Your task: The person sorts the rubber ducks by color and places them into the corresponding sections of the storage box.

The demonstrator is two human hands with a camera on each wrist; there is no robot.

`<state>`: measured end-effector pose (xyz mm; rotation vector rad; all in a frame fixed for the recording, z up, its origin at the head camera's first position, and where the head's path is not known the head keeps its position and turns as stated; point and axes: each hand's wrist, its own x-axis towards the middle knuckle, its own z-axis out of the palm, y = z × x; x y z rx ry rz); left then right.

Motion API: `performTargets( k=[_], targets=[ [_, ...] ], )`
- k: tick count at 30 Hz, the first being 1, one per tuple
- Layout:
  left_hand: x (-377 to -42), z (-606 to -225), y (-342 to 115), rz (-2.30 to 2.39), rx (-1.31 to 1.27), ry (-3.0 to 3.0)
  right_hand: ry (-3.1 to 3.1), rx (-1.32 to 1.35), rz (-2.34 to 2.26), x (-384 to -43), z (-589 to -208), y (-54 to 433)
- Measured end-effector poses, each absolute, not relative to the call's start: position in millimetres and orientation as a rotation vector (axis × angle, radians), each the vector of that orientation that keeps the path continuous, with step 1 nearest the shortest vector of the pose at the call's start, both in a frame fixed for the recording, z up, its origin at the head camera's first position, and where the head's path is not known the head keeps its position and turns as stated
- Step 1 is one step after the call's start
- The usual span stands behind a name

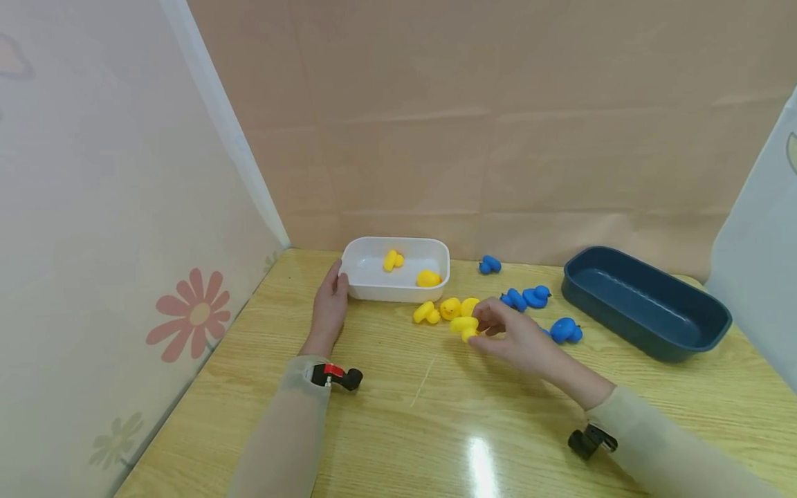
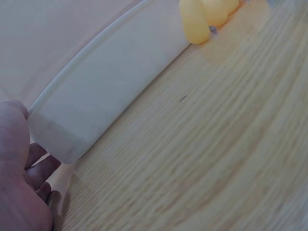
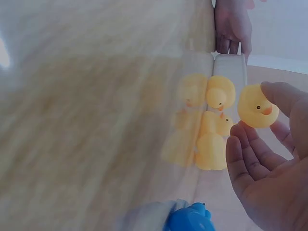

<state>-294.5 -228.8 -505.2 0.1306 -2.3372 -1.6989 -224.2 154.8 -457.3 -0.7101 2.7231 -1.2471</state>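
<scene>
On my remote feed the right hand pinches a rounded yellow rubbery-looking duck while the left hand grips a white oblong plastic-looking tray — a transfer step, I judge, calling next for a leftward carry.
</scene>
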Motion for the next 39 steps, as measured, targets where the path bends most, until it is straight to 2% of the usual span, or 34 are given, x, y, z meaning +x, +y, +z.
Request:
performTargets(
  k=[22,39],
  targets=[
    [-294.6,-504.0,-227.5,-1.723,0.136,-2.32,2.81,-0.72,-1.323,-247.8,-422.8,130.5],
    [-296.5,-505.9,-228.7,-1.723,0.143,-2.326,2.784,-0.714,-1.409,-289.6,-410.0,109.5]
  ],
)
